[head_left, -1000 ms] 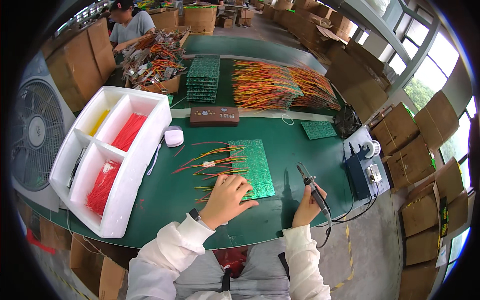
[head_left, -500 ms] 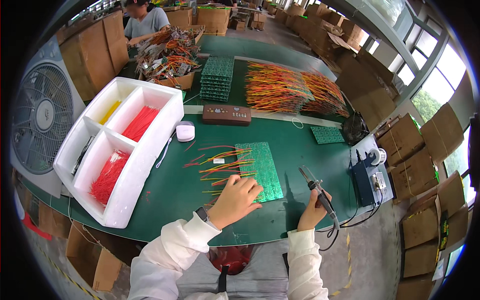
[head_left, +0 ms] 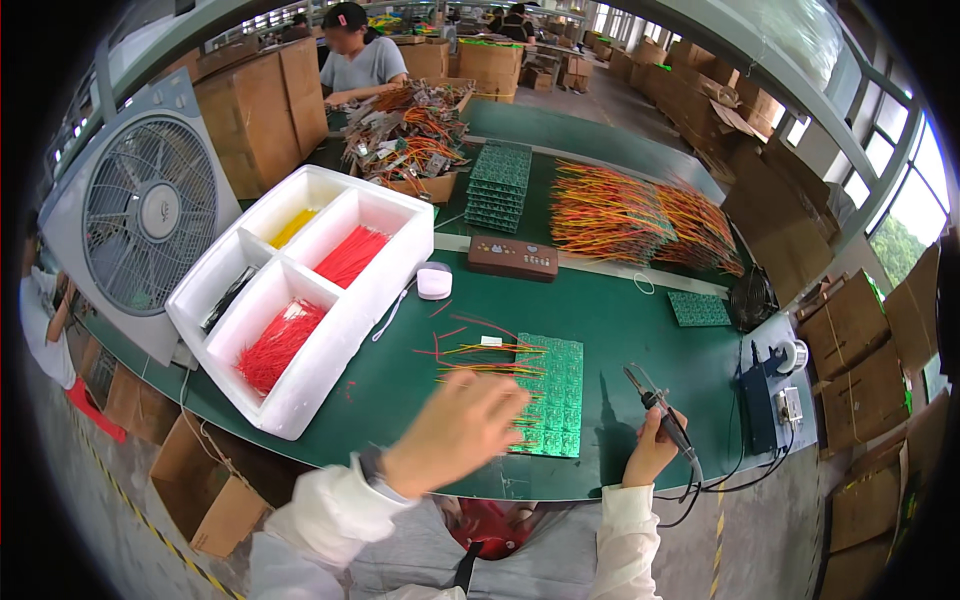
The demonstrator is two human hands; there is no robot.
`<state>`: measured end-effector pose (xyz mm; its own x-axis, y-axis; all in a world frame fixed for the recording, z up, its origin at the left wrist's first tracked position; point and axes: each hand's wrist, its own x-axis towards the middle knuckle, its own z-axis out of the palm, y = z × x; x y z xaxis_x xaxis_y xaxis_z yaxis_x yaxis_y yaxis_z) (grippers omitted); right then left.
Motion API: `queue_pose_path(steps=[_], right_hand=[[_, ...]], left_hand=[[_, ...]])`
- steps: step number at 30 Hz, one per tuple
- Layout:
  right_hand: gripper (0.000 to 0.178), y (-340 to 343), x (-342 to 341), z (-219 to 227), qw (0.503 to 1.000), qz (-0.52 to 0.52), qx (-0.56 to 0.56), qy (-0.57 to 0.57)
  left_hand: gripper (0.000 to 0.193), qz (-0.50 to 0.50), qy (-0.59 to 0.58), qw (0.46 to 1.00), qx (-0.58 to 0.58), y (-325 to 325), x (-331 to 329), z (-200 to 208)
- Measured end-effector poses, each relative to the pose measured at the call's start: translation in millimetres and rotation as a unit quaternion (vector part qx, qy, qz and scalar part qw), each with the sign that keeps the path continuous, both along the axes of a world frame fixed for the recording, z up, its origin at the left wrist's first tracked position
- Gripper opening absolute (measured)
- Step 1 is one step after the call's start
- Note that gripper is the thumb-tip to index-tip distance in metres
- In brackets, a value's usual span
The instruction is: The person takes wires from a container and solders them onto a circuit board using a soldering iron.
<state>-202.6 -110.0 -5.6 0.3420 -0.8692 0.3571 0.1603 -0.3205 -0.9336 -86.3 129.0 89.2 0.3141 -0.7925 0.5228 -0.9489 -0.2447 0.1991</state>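
My right hand (head_left: pixel 652 455) is closed around a soldering iron (head_left: pixel 672 425), which points up and to the left, its tip raised beside the board. Flat on the green table, the green circuit board (head_left: pixel 562 390) has red, yellow and black wires (head_left: pixel 478 367) along its left edge, their loose ends lying to the left. Over those wires and the board's lower left part is my left hand (head_left: pixel 455 425), smeared by motion. Its fingers look bent, but whether they hold anything cannot be made out.
A white foam box (head_left: pixel 415 240) with red, yellow and black wires stands at left, beside a fan (head_left: pixel 155 210). Behind lie a brown case (head_left: pixel 513 259), stacked boards (head_left: pixel 498 185) and wired boards (head_left: pixel 610 215). A blue soldering station (head_left: pixel 765 400) sits right. A co-worker (head_left: pixel 362 65) sits across.
The head view has shifted, so the scene sits further right and lower. My left hand has lifted from the wires and blurred. My right hand still grips the soldering iron.
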Motion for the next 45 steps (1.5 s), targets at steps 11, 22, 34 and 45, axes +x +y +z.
queue_pose_path(steps=[11, 22, 34, 45], right_hand=[[0.025, 2.3, 1.8, 1.1, 1.000, 0.012, -0.028, 0.007], [0.024, 3.0, 2.5, 1.6, 0.999, 0.016, -0.041, 0.010], [0.022, 2.2, 1.5, 1.5, 0.999, 0.026, -0.037, 0.023], [0.022, 5.1, 1.9, 4.1, 0.999, 0.028, -0.018, 0.018]], left_hand=[[0.017, 0.366, 0.141, 0.888, 0.240, 183.1, 169.3, 5.0], [0.010, 0.266, 0.295, 0.911, 0.112, 190.5, 194.0, -28.1], [0.006, 0.317, 0.264, 0.910, 0.033, 182.9, 181.3, -13.8], [0.008, 0.354, 0.199, 0.914, 0.011, 173.6, 175.9, -9.0]])
